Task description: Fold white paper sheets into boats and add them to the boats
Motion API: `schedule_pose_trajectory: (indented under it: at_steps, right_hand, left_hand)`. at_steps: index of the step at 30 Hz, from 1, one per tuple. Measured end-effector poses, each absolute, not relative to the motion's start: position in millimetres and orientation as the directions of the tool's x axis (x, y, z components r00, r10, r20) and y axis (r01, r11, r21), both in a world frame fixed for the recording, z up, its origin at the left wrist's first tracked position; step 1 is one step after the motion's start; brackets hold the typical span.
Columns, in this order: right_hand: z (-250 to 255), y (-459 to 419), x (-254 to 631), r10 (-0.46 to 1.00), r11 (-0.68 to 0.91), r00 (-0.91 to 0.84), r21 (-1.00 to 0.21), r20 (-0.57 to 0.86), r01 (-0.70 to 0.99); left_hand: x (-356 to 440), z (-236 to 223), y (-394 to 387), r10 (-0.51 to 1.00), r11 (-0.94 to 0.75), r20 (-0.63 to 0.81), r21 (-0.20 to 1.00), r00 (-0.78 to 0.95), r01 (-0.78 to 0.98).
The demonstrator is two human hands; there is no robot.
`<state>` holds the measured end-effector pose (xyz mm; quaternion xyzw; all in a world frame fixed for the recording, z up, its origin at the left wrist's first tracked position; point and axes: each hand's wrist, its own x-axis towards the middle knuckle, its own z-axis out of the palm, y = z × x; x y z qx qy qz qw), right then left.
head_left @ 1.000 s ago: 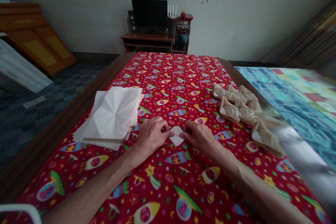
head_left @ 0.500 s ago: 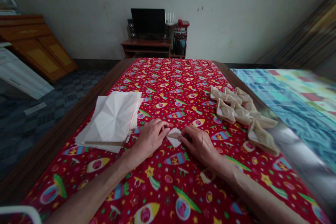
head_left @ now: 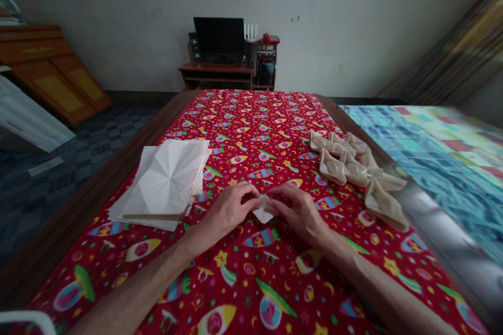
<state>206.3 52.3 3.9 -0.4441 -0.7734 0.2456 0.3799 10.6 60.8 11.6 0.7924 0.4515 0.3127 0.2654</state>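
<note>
A small folded piece of white paper point(head_left: 264, 214) lies at the middle of the red patterned cloth point(head_left: 251, 272). My left hand point(head_left: 236, 203) pinches its left side between thumb and fingers. From the right, my right hand point(head_left: 297, 210) grips the opposite side, fingertips close to those of the left. The fingers cover the paper's upper part. To the left of my hands rests a stack of creased white paper sheets point(head_left: 167, 178), the top one with folds fanning out from its centre. Several folded beige paper shapes point(head_left: 332, 167) are grouped on the right.
The cloth covers a long table with a dark wooden edge point(head_left: 129, 183). Beyond it, a monitor point(head_left: 219, 35) stands on a brown desk point(head_left: 216, 69). A bed with a blue checked cover point(head_left: 424, 152) is at the right, a wooden cabinet point(head_left: 58, 73) at the left.
My hands have come closer together over the folded paper, and the fingertips now hide more of its top. The whole view has shifted slightly.
</note>
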Motion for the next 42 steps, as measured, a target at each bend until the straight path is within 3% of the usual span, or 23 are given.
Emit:
schedule_pose_trajectory:
  at_steps: [6, 12, 18, 22, 28, 35, 37, 39, 42]
  right_hand:
    - [9.4, 46.8, 200.9, 0.857, 0.51, -0.336, -0.734, 0.39, 0.449]
    - [10.0, 44.0, 199.1, 0.889, 0.453, -0.268, -0.806, 0.372, 0.381]
    - [1.1, 52.6, 207.5, 0.962, 0.269, -0.054, -0.892, 0.268, 0.362]
    - [-2.0, 59.1, 217.6, 0.963, 0.242, -0.003, -0.856, 0.27, 0.456]
    - [-0.2, 60.0, 223.6, 0.975, 0.215, -0.102, -0.715, 0.198, 0.665]
    - [-2.5, 56.0, 222.8, 0.937, 0.318, -0.241, -0.329, 0.254, 0.889]
    - [-4.6, 55.2, 222.1, 0.926, 0.332, -0.256, -0.276, 0.276, 0.902]
    - [-7.1, 54.4, 221.3, 0.911, 0.345, -0.265, -0.236, 0.315, 0.908]
    - [-10.9, 53.4, 220.9, 0.884, 0.368, -0.28, -0.188, 0.373, 0.911]
  left_hand:
    - [13.0, 11.6, 55.6, 0.854, -0.507, 0.325, 0.695, 0.407, 0.509]
    - [10.7, 17.9, 51.6, 0.907, -0.404, 0.294, 0.809, 0.3, 0.428]
    - [3.7, 12.7, 56.3, 0.957, -0.289, 0.273, 0.861, 0.097, 0.418]
    - [-3.4, 7.8, 58.2, 0.966, -0.25, 0.249, 0.845, 0.066, 0.473]
    - [-9.2, 0.5, 57.5, 0.936, -0.331, 0.321, 0.662, 0.144, 0.672]
    - [-4.6, -2.6, 55.9, 0.918, -0.335, 0.315, 0.293, 0.24, 0.896]
    - [-2.8, -0.9, 54.3, 0.881, -0.4, 0.364, 0.237, 0.301, 0.885]
    - [-0.8, 0.0, 51.0, 0.799, -0.555, 0.381, 0.168, 0.466, 0.814]
    - [3.8, -0.9, 42.2, 0.675, -0.729, 0.289, 0.126, 0.679, 0.672]
